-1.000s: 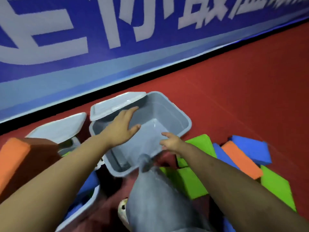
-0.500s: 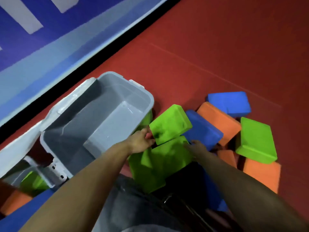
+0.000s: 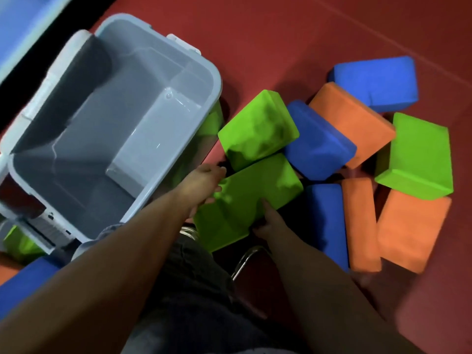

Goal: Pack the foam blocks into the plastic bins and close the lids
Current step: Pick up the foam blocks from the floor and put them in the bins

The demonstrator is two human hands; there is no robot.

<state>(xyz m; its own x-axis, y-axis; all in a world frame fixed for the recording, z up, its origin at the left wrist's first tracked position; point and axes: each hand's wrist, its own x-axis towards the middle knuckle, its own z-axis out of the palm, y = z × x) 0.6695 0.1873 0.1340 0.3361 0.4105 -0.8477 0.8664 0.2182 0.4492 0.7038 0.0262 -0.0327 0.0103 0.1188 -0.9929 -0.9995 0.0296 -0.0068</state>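
red floor mat point(image 3: 281, 34); pale blue wall banner point(image 3: 18, 24) — black baseboard point(image 3: 33, 70)

My pale grey plastic bin point(image 3: 122, 129) sits on the red floor point(image 3: 281, 34). The soft foam blocks point(image 3: 258, 129) are green, blue and orange (all plain, no patterns).

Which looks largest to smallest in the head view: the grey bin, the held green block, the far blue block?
1. Grey bin, clearly largest.
2. Held green block, gripped by the left hand and right hand.
3. Far blue block; it looks similar, and distance makes this unsure.
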